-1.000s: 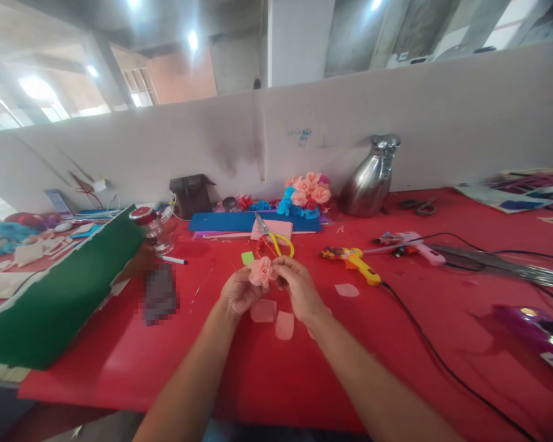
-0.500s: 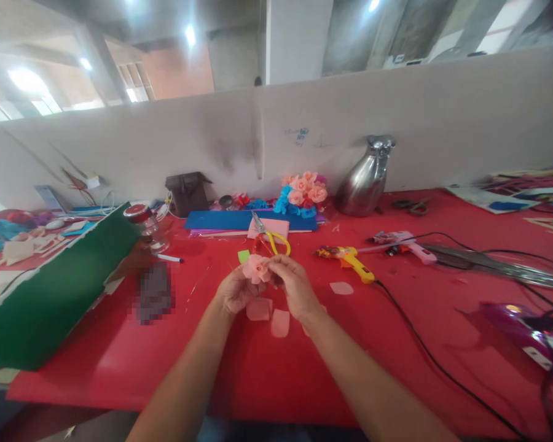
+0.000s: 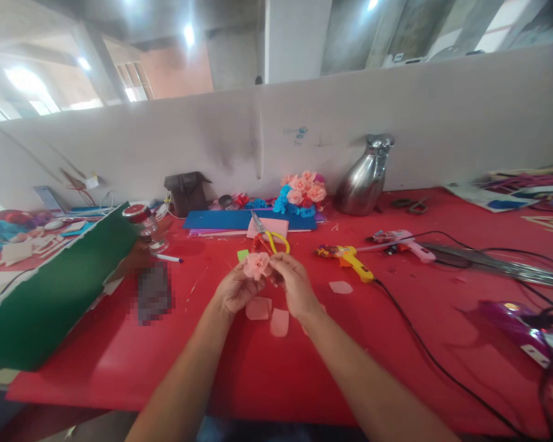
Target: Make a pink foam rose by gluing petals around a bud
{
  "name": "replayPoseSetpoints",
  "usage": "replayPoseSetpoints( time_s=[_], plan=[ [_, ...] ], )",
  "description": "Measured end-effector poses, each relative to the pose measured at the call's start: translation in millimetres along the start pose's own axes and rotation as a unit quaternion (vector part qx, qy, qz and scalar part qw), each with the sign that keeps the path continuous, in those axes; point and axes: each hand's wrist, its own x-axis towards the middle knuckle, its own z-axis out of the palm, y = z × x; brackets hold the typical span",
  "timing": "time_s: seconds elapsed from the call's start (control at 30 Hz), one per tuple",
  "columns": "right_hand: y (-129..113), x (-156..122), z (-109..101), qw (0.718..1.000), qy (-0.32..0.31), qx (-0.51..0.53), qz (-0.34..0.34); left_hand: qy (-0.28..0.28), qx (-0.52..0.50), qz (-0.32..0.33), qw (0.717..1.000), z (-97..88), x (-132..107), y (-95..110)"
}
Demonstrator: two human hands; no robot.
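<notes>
Both hands hold a small pink paper flower [image 3: 257,264] just above the red table [image 3: 267,368]. My left hand [image 3: 236,290] grips it from below, fingers closed around its base. My right hand [image 3: 294,283] pinches its right edge with the fingertips. Loose pink paper petals [image 3: 279,321] lie on the table right under my hands, and another petal [image 3: 340,286] lies further right. Red and yellow scissors [image 3: 270,239] rest just beyond the flower.
A yellow glue gun [image 3: 350,258] and a pink glue gun [image 3: 403,241] lie to the right, with black cords trailing toward the front edge. A green sheet [image 3: 50,294] leans at left. Finished paper flowers [image 3: 301,193], blue sheets and a steel jug [image 3: 364,178] stand by the back wall.
The flower and both hands have shifted slightly left and up in view; the fingers keep working at the flower's edge. Nothing was let go.
</notes>
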Motion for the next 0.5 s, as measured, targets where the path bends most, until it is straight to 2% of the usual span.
replayPoseSetpoints(
  time_s=[0.1,0.2,0.27,0.37,0.5],
  plan=[
    [-2.1,-3.0,-1.3,0.991,0.045,-0.068,-0.108,0.01,-0.018,0.004,1.0,0.3,0.3,-0.2],
    [-7.3,-8.2,-1.5,0.953,0.041,-0.193,-0.229,0.018,-0.01,0.016,1.0,0.8,0.9,-0.2],
    [-9.9,-11.2,-0.6,0.923,0.024,-0.26,-0.281,0.023,-0.006,0.023,0.999,1.1,1.2,0.3],
    [-10.1,-13.1,0.7,0.894,0.012,-0.312,-0.32,0.025,0.0,0.026,0.999,1.3,1.5,1.2],
    [-7.2,-11.4,0.6,0.881,0.031,-0.34,-0.328,0.023,0.004,0.022,0.999,0.0,1.9,1.4]
  ],
)
